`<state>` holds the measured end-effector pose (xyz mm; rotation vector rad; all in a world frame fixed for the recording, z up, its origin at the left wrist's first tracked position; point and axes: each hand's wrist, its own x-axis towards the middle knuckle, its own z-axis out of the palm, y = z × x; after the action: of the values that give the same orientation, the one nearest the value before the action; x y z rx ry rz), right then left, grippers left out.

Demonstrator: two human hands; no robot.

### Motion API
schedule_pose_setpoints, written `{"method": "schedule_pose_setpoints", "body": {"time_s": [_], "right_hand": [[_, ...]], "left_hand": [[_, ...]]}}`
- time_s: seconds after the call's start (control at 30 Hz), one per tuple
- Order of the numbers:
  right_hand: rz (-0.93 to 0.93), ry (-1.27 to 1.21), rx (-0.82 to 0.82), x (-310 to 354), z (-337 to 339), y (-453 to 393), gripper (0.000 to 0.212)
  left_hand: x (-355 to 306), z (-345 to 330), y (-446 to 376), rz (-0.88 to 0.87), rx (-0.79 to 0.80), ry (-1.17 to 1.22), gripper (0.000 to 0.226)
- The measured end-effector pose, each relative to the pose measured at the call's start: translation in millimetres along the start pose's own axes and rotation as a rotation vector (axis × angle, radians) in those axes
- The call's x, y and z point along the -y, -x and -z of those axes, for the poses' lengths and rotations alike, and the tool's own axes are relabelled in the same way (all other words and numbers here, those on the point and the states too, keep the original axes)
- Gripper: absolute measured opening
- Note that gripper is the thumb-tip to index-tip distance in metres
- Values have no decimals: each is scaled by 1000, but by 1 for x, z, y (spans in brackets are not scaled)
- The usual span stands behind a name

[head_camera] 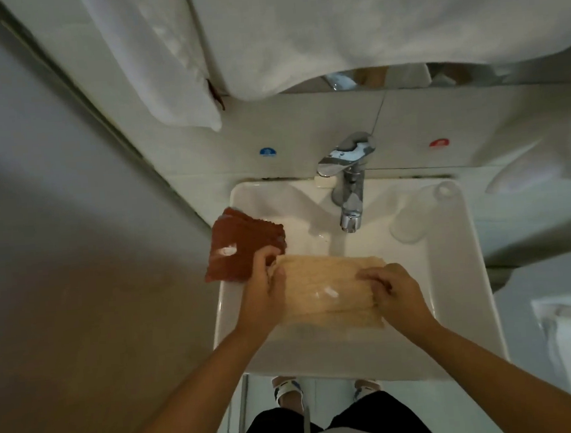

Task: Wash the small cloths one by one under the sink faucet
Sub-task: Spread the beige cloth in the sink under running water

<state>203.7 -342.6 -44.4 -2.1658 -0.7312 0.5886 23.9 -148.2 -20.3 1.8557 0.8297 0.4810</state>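
Both my left hand (265, 286) and right hand (394, 291) grip the beige cloth (323, 281) under the faucet (348, 191). Rinsing step; next, probably wring, then take a red cloth (242, 243).

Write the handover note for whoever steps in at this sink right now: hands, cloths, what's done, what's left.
Left hand grips the left end of the beige cloth; right hand grips its right end.
The cloth is stretched over the sink, below the faucet, water running.
Reddish-brown cloths sit stacked on the sink's left rim; whether washed, cannot tell.
Left: finish rinsing the beige one, then take the rest one at a time.
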Motion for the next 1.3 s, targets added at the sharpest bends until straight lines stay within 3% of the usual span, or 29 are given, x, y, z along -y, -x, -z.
{"method": "schedule_pose_setpoints", "body": {"time_s": [0.07, 0.2, 0.43, 0.57, 0.7, 0.8, 0.9, 1.07, 1.13, 1.3], "right_hand": [[-59, 94, 85, -18, 8, -3, 30], [-67, 162, 163, -35, 12, -5, 41], [-52, 205, 166, -41, 9, -10, 45], [-40, 159, 139, -39, 9, -14, 44], [-50, 169, 149, -41, 7, -18, 45], [-111, 213, 200, -44, 1, -18, 49], [-165, 264, 261, -49, -4, -13, 54], [-108, 447, 207, -43, 0, -5, 47], [-32, 481, 129, -36, 6, -3, 39], [64, 418, 79, -16, 19, -4, 43]], "left_hand": [[7, -23, -2, 27, 71, -38, 34], [26, -52, -7, 23, 190, -147, 23], [29, -54, -13, 189, 260, -269, 31], [37, -50, -15, 161, 284, -265, 27], [55, -50, -19, 194, 415, -402, 55], [58, -50, -23, 247, 451, -403, 56], [56, -48, -22, 130, 463, -607, 64], [35, -46, -23, 153, 471, -886, 54], [7, -39, -29, 146, 398, -821, 36], [-87, -5, -49, 63, 101, -198, 16]]}}
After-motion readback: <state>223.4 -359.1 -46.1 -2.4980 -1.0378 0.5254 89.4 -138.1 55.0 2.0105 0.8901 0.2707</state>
